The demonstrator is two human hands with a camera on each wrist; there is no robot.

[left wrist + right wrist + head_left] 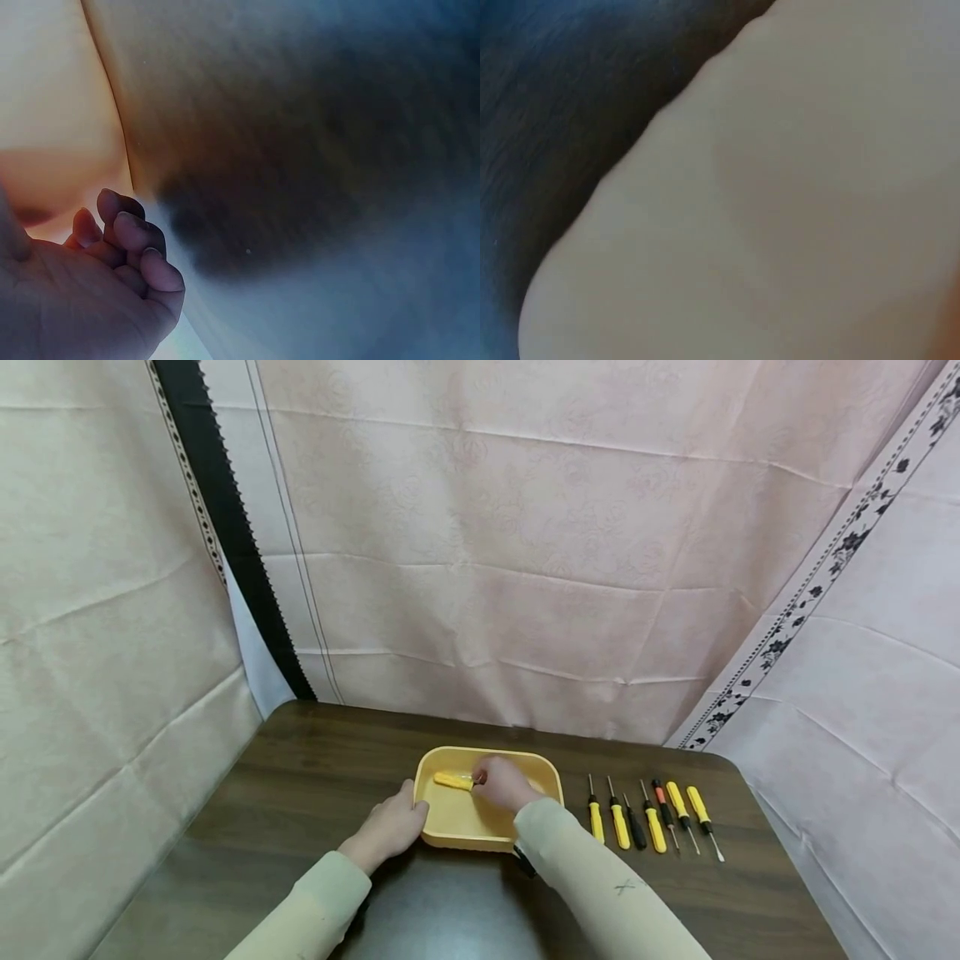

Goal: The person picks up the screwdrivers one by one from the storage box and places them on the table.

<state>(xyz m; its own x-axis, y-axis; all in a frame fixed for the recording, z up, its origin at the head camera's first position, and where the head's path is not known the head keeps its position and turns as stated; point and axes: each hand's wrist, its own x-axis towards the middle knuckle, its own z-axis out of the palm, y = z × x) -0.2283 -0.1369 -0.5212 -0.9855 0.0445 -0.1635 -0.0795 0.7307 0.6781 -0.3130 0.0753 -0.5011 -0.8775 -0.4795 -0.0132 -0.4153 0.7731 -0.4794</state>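
Observation:
A shallow yellow plastic tray (480, 842) stands on the table. My left hand (393, 827) grips its left wall near the front corner; in the left wrist view the fingers of that hand (90, 292) are curled beside the tray's pale wall (60, 112). Inside the tray lies a yellow-handled screwdriver (453, 782), handle toward the left. My right hand (504, 783) reaches over the front wall and pinches the screwdriver near its shaft end, fingertips partly hidden. Only the tray's blurred outer surface (742, 210) fills most of the right wrist view.
Right of the tray, several screwdrivers lie in a row, among them a black one (635, 823), a red-and-black one (664, 807) and a yellow-and-black one (699, 807). Dark wood shows on the table (315, 760). Pale cloth (480, 568) hangs behind it and at both sides.

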